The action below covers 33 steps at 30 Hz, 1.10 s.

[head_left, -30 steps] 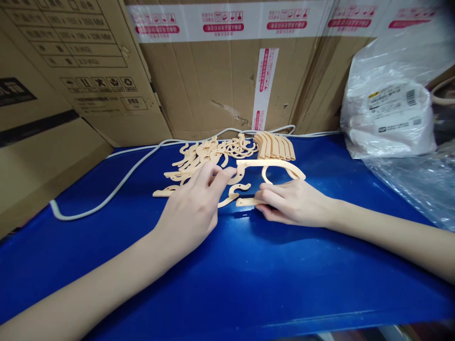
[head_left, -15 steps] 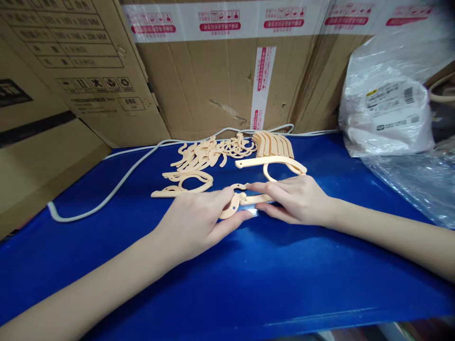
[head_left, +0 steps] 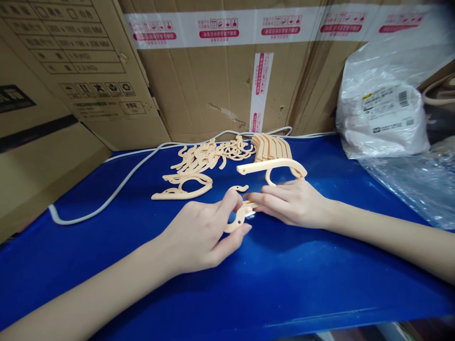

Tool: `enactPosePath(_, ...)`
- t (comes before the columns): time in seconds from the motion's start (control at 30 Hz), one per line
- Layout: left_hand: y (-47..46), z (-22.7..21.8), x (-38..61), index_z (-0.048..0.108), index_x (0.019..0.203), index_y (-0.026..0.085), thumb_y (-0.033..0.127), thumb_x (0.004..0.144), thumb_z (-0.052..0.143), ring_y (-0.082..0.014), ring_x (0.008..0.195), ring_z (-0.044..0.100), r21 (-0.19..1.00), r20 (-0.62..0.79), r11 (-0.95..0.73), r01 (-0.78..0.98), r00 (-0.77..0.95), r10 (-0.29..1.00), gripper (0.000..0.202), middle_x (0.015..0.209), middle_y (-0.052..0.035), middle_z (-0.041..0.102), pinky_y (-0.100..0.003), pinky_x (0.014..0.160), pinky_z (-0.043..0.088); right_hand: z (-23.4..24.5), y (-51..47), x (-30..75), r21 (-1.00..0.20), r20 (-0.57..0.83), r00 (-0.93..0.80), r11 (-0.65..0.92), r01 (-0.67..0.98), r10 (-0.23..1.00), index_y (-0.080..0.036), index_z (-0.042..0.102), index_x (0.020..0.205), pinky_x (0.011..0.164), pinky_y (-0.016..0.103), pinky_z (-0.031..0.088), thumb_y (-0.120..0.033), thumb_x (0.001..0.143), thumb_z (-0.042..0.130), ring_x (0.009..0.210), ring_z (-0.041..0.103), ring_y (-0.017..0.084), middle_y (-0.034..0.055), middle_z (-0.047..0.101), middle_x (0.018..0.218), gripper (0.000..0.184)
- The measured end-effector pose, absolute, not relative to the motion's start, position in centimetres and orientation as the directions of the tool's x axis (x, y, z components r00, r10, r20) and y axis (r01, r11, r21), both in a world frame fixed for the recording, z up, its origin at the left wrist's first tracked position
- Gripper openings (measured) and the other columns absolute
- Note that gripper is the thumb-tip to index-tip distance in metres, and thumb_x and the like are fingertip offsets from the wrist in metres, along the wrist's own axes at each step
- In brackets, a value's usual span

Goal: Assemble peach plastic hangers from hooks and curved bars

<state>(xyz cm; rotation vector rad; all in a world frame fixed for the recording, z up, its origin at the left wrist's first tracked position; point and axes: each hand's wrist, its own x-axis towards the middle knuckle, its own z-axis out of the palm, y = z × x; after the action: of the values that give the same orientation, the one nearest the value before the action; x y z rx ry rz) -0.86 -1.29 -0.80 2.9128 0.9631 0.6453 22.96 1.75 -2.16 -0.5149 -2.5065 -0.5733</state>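
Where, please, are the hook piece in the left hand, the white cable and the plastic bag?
hook piece (head_left: 237, 219): head view, its curved body.
white cable (head_left: 117, 187): head view, mid-length.
plastic bag (head_left: 382, 116): head view, its labelled front.

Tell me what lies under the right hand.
The right hand covers most of a peach plastic arm resting on the blue table. Its curved upper bar shows above the knuckles; the part beneath the palm is hidden.

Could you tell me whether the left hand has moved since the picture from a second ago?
Yes. The left hand has drawn back toward the person, away from the loose pile of hooks it was reaching beside, and now pinches a small hook piece.
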Motion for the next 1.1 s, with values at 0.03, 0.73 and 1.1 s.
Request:
enactPosePath(0.03,-1.18,-0.74,-0.88,0.038,0.098,0.021,0.034,0.098,0.033,-0.0122,0.044,0.05,0.115,0.39,-0.808,0.578,0.722,0.572,0.015,0.065,0.0057,0.051,-0.024,0.043,0.03,-2.16,1.7,22.92,0.254,0.55,-0.79,0.848,0.465,0.269,-0.014,0.063,0.106,0.048,0.025,0.04,-0.026,0.099,0.044,0.055,0.062,0.012,0.0015,0.072,0.079,0.024)
enactPosePath(0.73,-0.52,-0.98,-0.89,0.047,0.09,0.018,0.033,0.1,0.032,-0.0149,0.051,0.051,0.064,0.339,-0.783,0.619,0.724,0.6,0.024,0.06,0.0043,0.052,-0.026,0.049,0.03,-2.44,1.25,22.64,0.192,0.551,-0.784,0.87,0.454,0.287,-0.013,0.059,0.113,0.056,0.023,0.044,-0.028,0.102,0.038,0.062,0.065,0.011,0.0019,0.07,0.078,0.029)
enactPosePath(1.1,-0.66,-0.84,-0.82,0.047,0.097,0.015,0.036,0.104,0.02,-0.0177,0.045,0.061,-0.156,0.324,-0.778,0.609,0.775,0.542,0.035,0.06,0.0009,0.062,-0.025,0.039,0.032,-2.45,1.29,22.69,0.166,0.504,-0.806,0.881,0.443,0.31,-0.014,0.063,0.109,0.053,0.023,0.043,-0.03,0.102,0.036,0.057,0.063,0.01,0.0018,0.071,0.08,0.033)
